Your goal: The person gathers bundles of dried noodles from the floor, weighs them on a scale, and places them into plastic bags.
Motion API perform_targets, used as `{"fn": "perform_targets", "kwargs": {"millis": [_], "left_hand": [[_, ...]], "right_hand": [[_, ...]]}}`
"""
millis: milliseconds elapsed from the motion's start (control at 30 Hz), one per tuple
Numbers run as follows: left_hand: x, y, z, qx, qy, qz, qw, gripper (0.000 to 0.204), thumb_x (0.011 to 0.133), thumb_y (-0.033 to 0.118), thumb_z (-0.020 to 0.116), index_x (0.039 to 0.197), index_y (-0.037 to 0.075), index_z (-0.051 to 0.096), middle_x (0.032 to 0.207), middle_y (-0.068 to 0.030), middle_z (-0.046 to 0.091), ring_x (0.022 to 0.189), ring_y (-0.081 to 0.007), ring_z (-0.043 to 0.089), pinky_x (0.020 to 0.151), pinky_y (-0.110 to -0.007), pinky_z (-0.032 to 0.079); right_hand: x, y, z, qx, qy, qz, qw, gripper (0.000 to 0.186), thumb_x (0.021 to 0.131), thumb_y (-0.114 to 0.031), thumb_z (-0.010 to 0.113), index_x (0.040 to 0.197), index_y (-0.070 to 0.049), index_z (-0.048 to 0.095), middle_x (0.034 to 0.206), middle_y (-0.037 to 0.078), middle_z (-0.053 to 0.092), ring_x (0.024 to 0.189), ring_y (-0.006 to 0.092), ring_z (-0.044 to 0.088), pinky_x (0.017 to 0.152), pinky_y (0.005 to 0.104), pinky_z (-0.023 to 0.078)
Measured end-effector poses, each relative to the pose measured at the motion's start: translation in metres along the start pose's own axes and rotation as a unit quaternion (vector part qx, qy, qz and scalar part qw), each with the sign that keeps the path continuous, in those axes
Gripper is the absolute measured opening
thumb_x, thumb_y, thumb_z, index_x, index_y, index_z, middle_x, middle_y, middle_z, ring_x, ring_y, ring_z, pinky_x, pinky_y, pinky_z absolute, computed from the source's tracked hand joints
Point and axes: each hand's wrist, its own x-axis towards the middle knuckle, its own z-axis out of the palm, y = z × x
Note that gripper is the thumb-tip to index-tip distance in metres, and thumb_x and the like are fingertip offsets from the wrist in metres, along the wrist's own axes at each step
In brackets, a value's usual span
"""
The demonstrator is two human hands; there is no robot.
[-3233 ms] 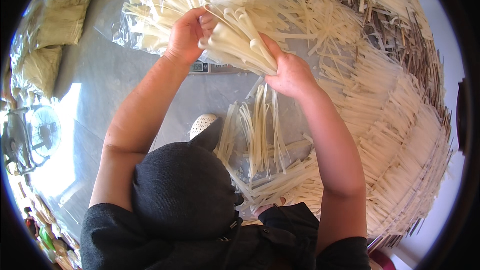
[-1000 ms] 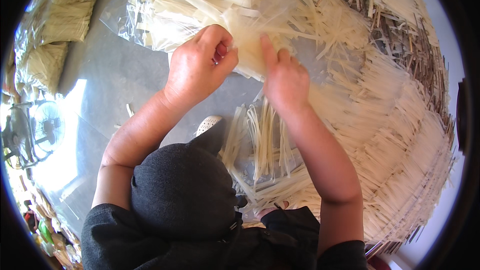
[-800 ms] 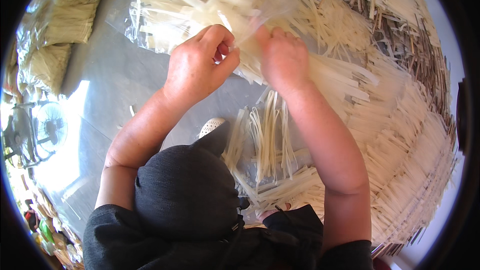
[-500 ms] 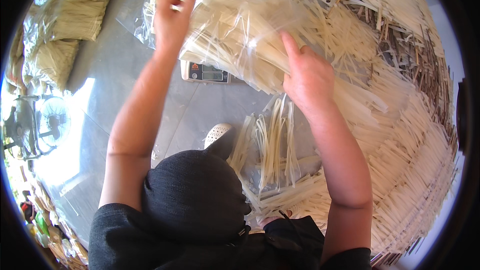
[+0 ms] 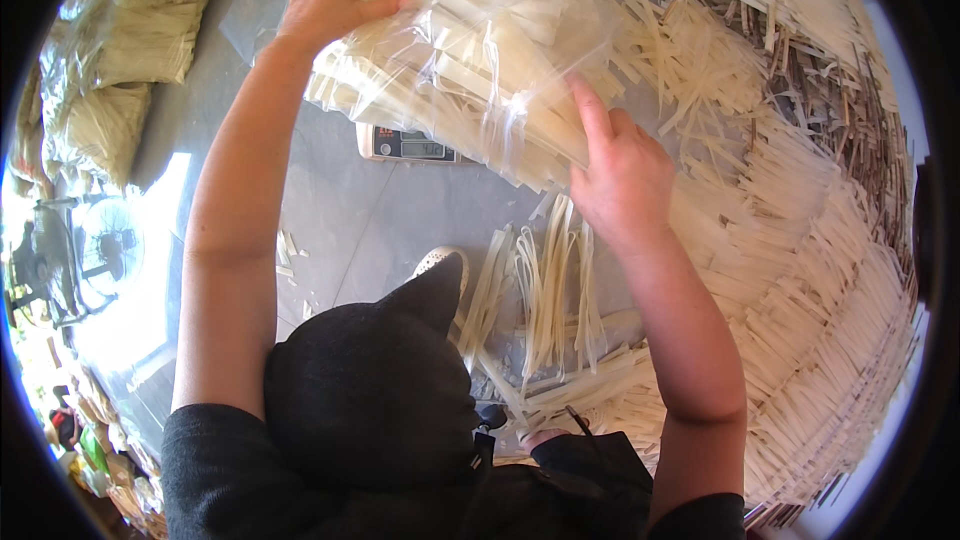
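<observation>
A clear plastic bag (image 5: 505, 105) full of pale, flat, noodle-like dried strips (image 5: 450, 80) lies over a digital scale (image 5: 415, 145), hiding most of it except the display edge. My left hand (image 5: 335, 0) rests on the bag's far left part, its fingers spread wide and the tips partly cut off by the frame. At the bag's right end is my right hand (image 5: 628, 175), its index finger stretched along the plastic and the other fingers curled around the bag's edge. The exact grip under that hand is hidden.
Large heaps of loose strips (image 5: 800, 320) cover the right side, with thin brown sticks (image 5: 800, 90) at the far right. A small bundle of strips (image 5: 550, 290) lies nearer on the grey floor (image 5: 340, 200). Filled bags (image 5: 150, 40) are stacked far left, above a fan (image 5: 105, 240).
My left hand has moved up and left and spread its fingers on the bag. The bag's left part lies flatter now. My right hand stays at the right end, slightly lower.
</observation>
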Motion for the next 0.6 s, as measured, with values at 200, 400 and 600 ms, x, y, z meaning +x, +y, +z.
{"fn": "perform_targets", "kwargs": {"millis": [200, 400, 600], "left_hand": [[0.003, 0.023, 0.009, -0.005, -0.035, -0.046, 0.998, 0.09, 0.071, 0.062, 0.07, 0.146, 0.039, 0.025, 0.153, -0.0183, 0.019, 0.143, -0.0347, 0.014, 0.112, -0.054, 0.017], [-0.003, 0.022, 0.001, -0.245, -0.06, -0.099, 0.963, 0.058, 0.085, 0.049, 0.062, 0.137, 0.031, 0.046, 0.149, -0.0162, 0.03, 0.138, -0.0333, 0.03, 0.112, -0.046, 0.025], [-0.041, 0.083, -0.049, -0.141, -0.088, 0.265, 0.95, 0.049, 0.086, 0.04, 0.062, 0.132, 0.025, 0.053, 0.149, -0.0061, 0.034, 0.14, -0.0274, 0.026, 0.112, -0.053, 0.021]], "right_hand": [[0.014, -0.026, -0.017, -0.04, -0.139, 0.088, 0.986, 0.072, 0.069, -0.003, 0.062, 0.137, -0.015, 0.041, 0.081, 0.012, 0.061, 0.072, 0.0296, 0.063, 0.063, 0.0385, 0.05], [0.055, -0.043, -0.007, -0.008, -0.152, 0.052, 0.987, 0.059, 0.072, -0.002, 0.058, 0.13, -0.005, 0.044, 0.082, 0.017, 0.064, 0.077, 0.0309, 0.065, 0.066, 0.0392, 0.052], [0.059, -0.023, 0.023, -0.021, -0.086, -0.015, 0.996, 0.063, 0.071, -0.003, 0.061, 0.131, -0.004, 0.041, 0.083, 0.017, 0.063, 0.076, 0.0321, 0.065, 0.067, 0.0395, 0.052]]}}
